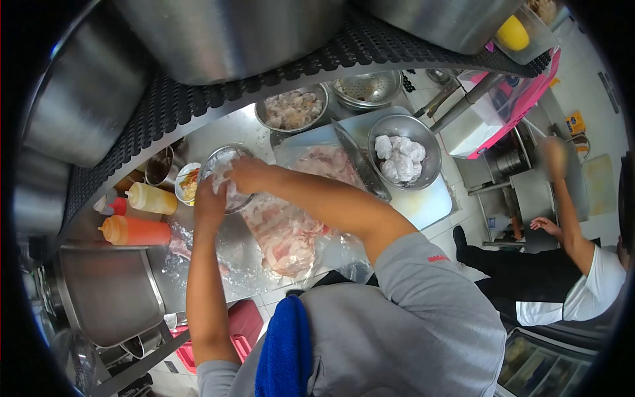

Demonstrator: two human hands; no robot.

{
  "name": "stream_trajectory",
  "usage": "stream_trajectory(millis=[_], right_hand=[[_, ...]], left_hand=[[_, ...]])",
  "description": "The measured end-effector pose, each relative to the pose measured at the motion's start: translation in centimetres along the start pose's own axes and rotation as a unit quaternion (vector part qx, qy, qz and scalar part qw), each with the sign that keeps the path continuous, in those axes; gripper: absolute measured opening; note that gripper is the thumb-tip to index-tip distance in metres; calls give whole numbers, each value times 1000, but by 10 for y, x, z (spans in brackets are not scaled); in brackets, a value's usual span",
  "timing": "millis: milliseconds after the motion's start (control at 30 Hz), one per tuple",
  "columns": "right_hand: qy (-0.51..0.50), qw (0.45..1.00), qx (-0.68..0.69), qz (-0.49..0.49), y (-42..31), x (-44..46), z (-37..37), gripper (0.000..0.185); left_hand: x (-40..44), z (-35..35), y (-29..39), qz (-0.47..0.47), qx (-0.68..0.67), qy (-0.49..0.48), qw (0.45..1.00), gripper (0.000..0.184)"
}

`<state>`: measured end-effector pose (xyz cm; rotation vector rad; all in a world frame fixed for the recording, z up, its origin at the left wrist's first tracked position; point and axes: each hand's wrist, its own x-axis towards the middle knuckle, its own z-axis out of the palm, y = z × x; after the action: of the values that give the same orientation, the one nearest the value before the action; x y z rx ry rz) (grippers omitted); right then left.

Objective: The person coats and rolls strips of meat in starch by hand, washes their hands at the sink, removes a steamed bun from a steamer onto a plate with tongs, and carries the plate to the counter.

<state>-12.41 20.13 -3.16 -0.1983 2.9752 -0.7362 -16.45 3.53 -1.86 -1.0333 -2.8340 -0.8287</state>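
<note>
Both hands meet over a metal bowl (210, 156) on the steel counter. My left hand (210, 197) and my right hand (250, 175) have their fingers closed around a clear plastic bag (225, 171), whose contents I cannot make out. Just right of the hands, a large sheet of clear plastic with raw pale-pink meat (284, 245) lies across the counter. More meat (324, 162) rests on the white cutting board (426, 205) beneath my right forearm. A wide-bladed knife (357, 159) lies on the board beside a bowl (430, 135) of white plastic-wrapped portions (401, 159).
An orange squeeze bottle (139, 231), a cream one (153, 198) and a small white bowl (188, 184) stand at left. Behind are a bowl of meat pieces (291, 111) and a colander (374, 86). A shelf (264, 79) with big pots overhangs the counter. A co-worker (572, 264) stands at right.
</note>
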Motion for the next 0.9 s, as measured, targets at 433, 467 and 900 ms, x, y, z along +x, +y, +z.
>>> stream_trajectory(millis=[433, 467, 900], right_hand=[[-27, 991, -96, -93, -18, 24, 29, 34], [-65, 992, -80, -71, -18, 25, 25, 37], [-84, 981, -172, -35, -27, 22, 18, 49]], left_hand=[[-227, -109, -39, -217, -197, -47, 955, 32], [-243, -107, -36, -218, -196, -43, 955, 32], [-323, -74, 15, -321, -251, 27, 913, 31]])
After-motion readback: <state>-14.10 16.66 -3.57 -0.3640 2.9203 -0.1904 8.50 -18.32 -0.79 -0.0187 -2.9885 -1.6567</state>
